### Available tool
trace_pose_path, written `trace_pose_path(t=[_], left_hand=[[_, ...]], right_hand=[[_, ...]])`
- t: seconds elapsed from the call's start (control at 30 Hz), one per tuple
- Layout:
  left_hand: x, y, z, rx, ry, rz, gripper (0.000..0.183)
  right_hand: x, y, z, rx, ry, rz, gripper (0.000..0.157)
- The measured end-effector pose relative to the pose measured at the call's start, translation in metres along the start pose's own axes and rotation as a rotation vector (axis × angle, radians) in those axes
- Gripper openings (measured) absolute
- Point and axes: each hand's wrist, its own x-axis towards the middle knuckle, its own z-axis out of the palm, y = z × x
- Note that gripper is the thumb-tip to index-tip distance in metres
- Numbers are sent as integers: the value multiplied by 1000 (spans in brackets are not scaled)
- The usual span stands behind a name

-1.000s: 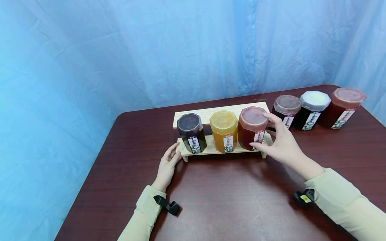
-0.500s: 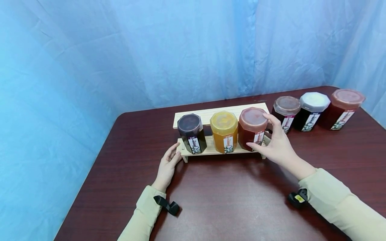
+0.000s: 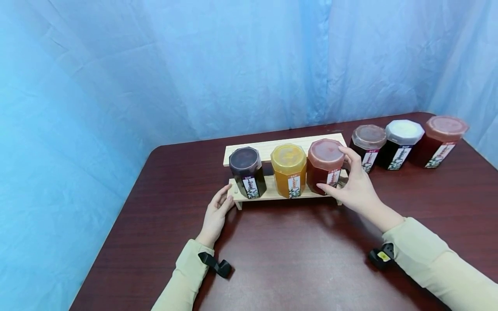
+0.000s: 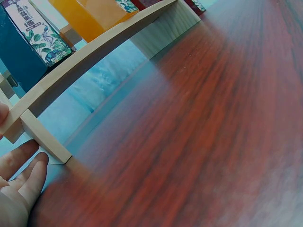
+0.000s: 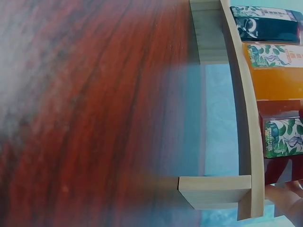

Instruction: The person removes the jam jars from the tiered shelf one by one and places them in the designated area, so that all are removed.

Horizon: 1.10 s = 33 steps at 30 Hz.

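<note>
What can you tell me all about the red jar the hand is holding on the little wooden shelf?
The dark red jar with the reddish see-through lid looks like clear plastic or glass filled with something deep red. Its sides are flat-faced, not round, and a white label with green leaves runs down the front. It stands upright at the right end of the pale wooden shelf, close beside the orange jar. The right hand grips it, thumb low at the front, fingers curled round near the lid.

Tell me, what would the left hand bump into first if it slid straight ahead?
Probably the pale wooden rack: the left hand already lies by its left end, fingers pointing at it. Behind that stands the dark purple jar.
</note>
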Motion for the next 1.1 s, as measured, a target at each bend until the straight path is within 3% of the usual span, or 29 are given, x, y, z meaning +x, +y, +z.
trace_pose_path(t=[0.57,1.1], left_hand=[[2,1,1,4,-4,1,43],[0,0,0,21,5,-3,43]], right_hand=[[-1,1,-1,50,16,0,101],[0,-2,1,116,2,67,99]])
